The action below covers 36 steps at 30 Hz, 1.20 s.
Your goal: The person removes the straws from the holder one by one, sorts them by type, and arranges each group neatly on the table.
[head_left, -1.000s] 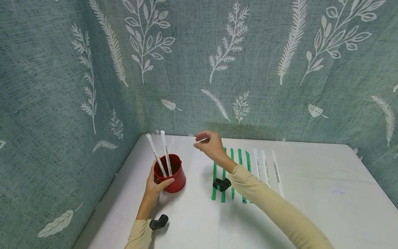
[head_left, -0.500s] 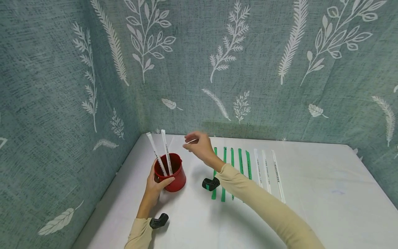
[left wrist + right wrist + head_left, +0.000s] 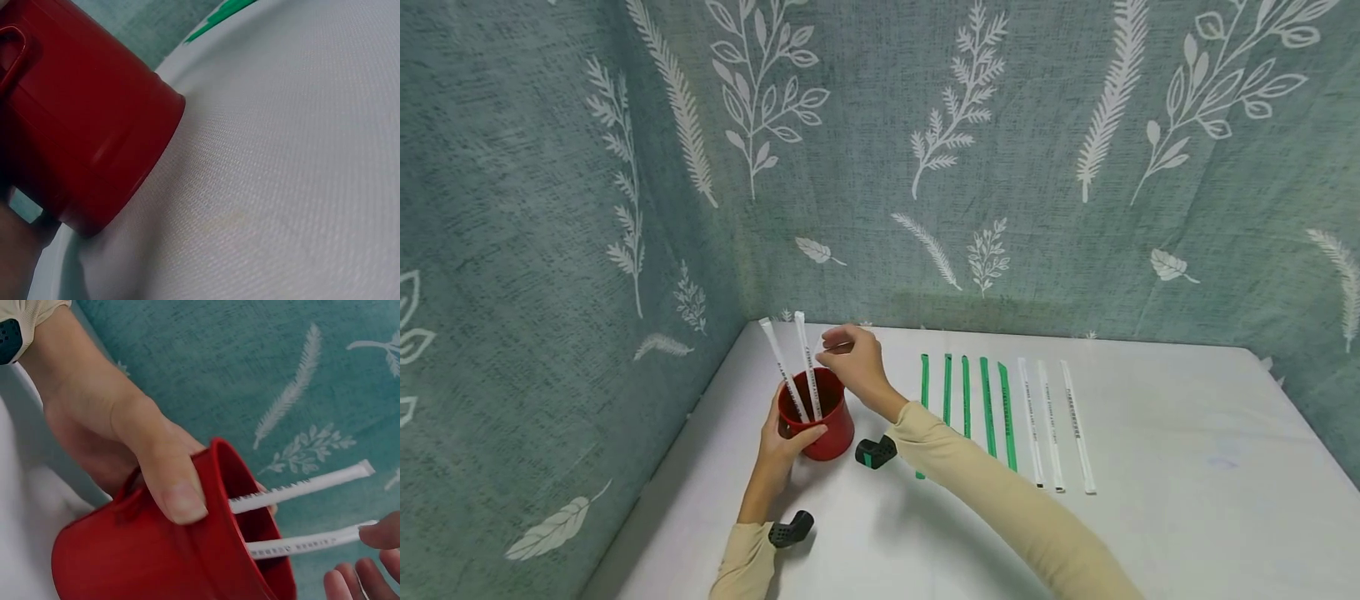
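My left hand [image 3: 778, 454] grips a small red metal bucket [image 3: 832, 440] by its near left side, thumb at the rim. Two white paper-wrapped straws with printed text lean inside it: a left straw [image 3: 782, 367] and a right straw [image 3: 810, 375]. My right hand [image 3: 859, 364] hovers just right of the bucket's mouth, fingers loosely bent. The right wrist view shows its thumb [image 3: 382, 532] overlapping the top of the nearer straw [image 3: 306, 543], with the other fingers spread apart below. In the left wrist view, the bucket [image 3: 94, 119] stands on the white cloth.
Several green-wrapped straws [image 3: 988, 404] lie in a row on the white-covered table [image 3: 1187, 467], partly behind my right forearm. Three white straws [image 3: 1051, 425] lie right of them. A leaf-patterned curtain [image 3: 865, 167] rises behind and at the left.
My right hand has moved left from above the green straws to beside the bucket's mouth. My left hand keeps its grip on the bucket, and the view has shifted slightly.
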### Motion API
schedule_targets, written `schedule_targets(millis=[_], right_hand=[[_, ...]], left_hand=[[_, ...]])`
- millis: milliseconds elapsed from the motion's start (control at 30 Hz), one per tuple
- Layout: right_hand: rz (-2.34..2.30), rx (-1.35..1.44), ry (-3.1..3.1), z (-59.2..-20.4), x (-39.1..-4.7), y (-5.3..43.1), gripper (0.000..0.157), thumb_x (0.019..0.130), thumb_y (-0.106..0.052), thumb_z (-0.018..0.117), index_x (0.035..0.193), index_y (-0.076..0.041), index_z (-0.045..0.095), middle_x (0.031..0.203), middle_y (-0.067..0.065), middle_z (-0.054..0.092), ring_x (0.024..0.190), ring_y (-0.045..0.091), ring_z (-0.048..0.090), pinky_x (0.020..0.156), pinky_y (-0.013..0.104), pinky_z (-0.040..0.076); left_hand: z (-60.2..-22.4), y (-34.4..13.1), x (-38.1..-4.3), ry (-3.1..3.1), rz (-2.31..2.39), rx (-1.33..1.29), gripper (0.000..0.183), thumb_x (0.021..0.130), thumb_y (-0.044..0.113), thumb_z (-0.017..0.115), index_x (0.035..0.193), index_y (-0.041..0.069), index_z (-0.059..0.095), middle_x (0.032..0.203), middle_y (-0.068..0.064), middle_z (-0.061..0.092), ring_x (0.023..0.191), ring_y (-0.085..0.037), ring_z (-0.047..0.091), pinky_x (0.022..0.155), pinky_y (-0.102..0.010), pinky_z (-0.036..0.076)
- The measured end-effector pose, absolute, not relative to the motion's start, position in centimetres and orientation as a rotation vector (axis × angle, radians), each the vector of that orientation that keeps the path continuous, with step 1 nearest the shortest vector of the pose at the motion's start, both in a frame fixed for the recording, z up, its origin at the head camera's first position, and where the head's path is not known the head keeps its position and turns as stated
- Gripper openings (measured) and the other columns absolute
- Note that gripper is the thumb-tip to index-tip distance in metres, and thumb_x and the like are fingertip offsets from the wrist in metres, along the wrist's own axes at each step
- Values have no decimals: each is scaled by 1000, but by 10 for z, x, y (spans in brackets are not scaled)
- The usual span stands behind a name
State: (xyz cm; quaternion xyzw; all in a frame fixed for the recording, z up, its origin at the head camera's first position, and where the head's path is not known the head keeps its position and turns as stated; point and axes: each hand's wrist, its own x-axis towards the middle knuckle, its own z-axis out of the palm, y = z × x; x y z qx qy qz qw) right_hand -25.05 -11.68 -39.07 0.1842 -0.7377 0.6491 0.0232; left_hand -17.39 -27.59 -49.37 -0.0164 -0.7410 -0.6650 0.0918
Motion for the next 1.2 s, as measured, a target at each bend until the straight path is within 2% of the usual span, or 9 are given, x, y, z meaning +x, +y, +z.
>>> schedule_targets(millis=[200,367,600,833,1033,1200], right_hand=[[1937,535,-2240,-396,-250,-133,25,80,-2,71,104,0,65,97,15,66,89,24,65,76,27,54],[1895,509,-2282,-402,-255,-145,28,79,-2,72,106,-1,64,99,13,65,90,23,65,76,27,53],[1828,509,-2349,-405,-256,-160,35,74,6,69,108,1,60,93,13,64,85,25,65,71,26,53],[1760,507,-2341,-410,-256,-161,27,75,7,66,101,-1,61,84,12,67,74,18,64,68,25,53],[1782,503,-2313,-406,-255,-151,22,79,2,69,100,0,64,84,13,67,74,19,65,66,25,53],[1762,548,-2306,-399,-256,-143,20,83,-2,68,102,0,64,88,12,66,80,22,63,70,27,53]], left_hand=[[-502,-279,-176,-2187,-1968,-57,90,78,16,75,149,29,23,145,-5,36,129,-25,36,97,-48,43],[-502,-279,-175,-2182,-1949,-42,88,77,17,76,147,34,26,142,0,40,126,-21,39,97,-48,43],[-497,-277,-175,-2198,-1952,-42,89,79,14,74,149,29,22,142,-2,38,126,-23,39,98,-43,43],[-476,-268,-164,-2186,-1988,-88,88,80,9,71,151,15,19,144,-15,36,128,-33,37,100,-50,39],[-489,-274,-171,-2206,-1968,-58,88,81,11,71,151,21,18,144,-11,37,129,-31,36,98,-45,42],[-497,-278,-175,-2196,-1965,-67,90,80,12,72,151,26,18,143,-6,38,128,-26,36,96,-42,44]])
